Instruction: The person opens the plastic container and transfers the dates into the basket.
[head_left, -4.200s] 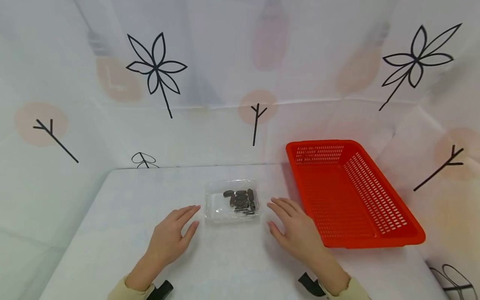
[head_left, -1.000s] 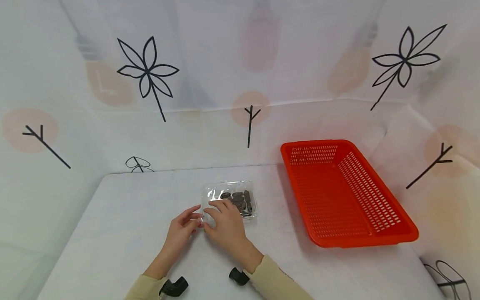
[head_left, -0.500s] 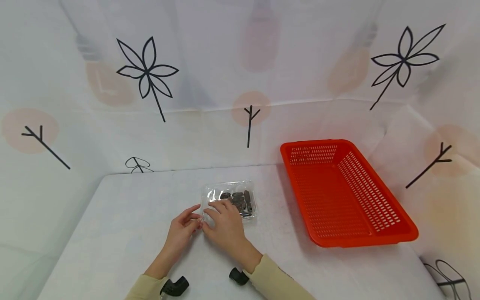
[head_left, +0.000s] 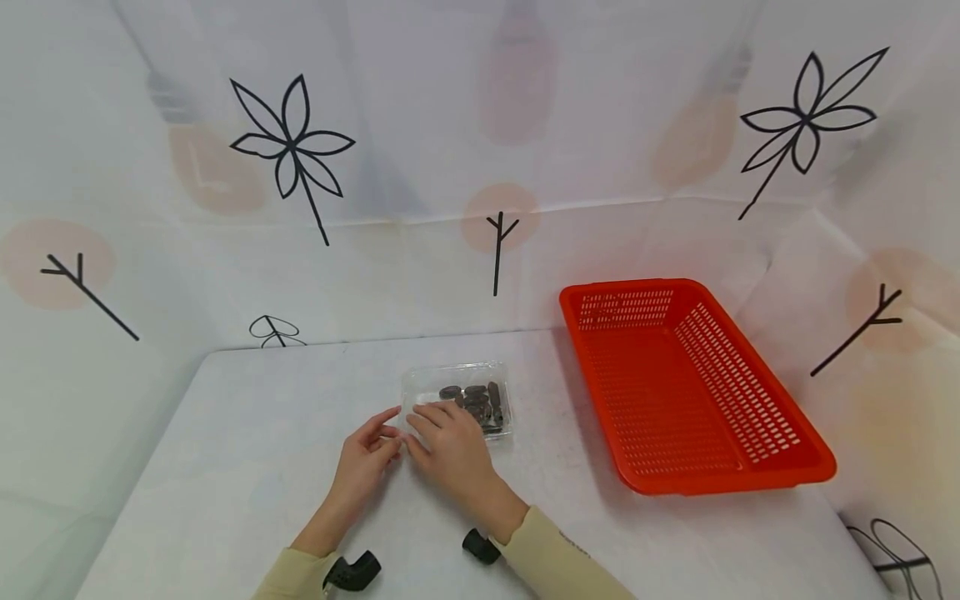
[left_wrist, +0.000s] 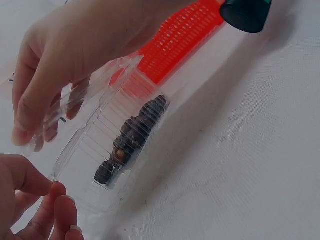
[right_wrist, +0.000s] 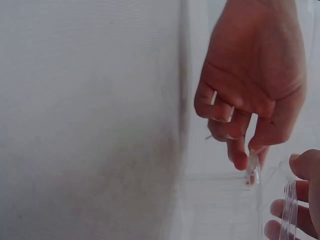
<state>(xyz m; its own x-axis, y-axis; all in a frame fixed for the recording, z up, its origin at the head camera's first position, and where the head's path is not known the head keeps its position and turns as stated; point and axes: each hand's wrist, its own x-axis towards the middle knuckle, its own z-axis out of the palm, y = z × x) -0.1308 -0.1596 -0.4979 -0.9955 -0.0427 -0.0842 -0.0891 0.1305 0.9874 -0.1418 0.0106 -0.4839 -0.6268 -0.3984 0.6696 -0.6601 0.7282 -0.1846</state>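
A clear plastic box with a hinged-looking lid rests on the white table. Inside lie several dark brown, wrinkled oblong pieces, heaped toward the box's right side. At the near left corner, my left hand pinches the lower rim between thumb and fingers. My right hand reaches across the front of the box and holds the lid's edge, thumb on the near side and fingers over the top. A gap shows between lid and rim in the left wrist view. The right hand covers part of the contents in the head view.
A red perforated plastic basket stands to the right of the box, with nothing in it. White cloth printed with leaf drawings hangs behind the table. Black wrist-worn devices sit under both forearms.
Both hands, earlier held apart on either side of the box, are now at its near left corner. Over the last half second, the bright glare on the lid has faded and the right thumb has shifted slightly.
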